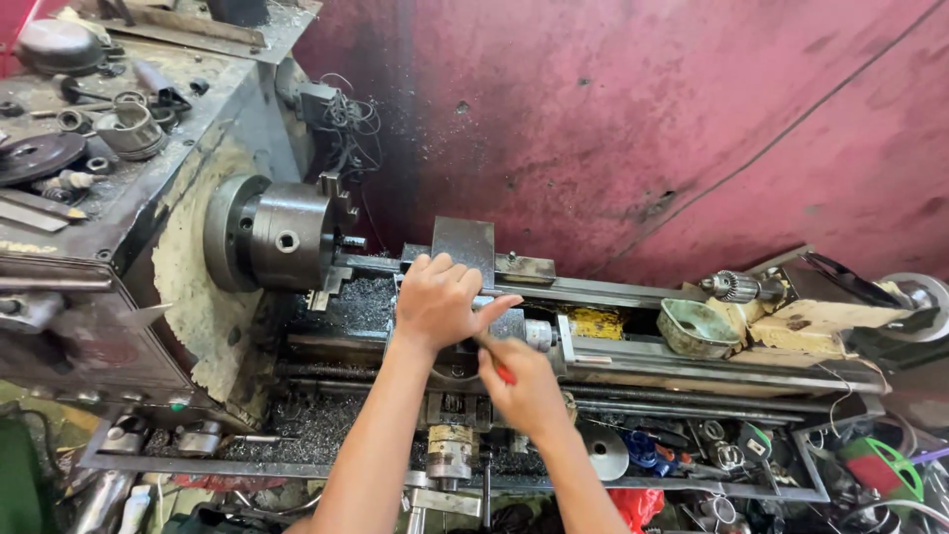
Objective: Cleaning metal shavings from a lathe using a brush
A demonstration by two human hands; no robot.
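Both hands were at the tool post [465, 247] of an old metal lathe [633, 346], and everything else sat around that block. The left hand [442, 302] lay palm-down just in front of the tool post, fingers curled over its near edge and thumb stretched out to the right; whether it gripped anything underneath, I couldn't tell. The right hand [526, 389] was just below and right of it, closed around a red-handled tool [504, 374], whose tip reached up under the left thumb, the two hands nearly touching. Left of the tool post stood the grey three-jaw chuck [287, 237], with metal shavings [361, 297] piled on the bed between them. Far to the right of the tool post a drill chuck [732, 287] pointed back towards it from the tailstock, with a dented green bowl [697, 326] just in front. Below the tool post, a tray [692, 465] held loose odds and ends.
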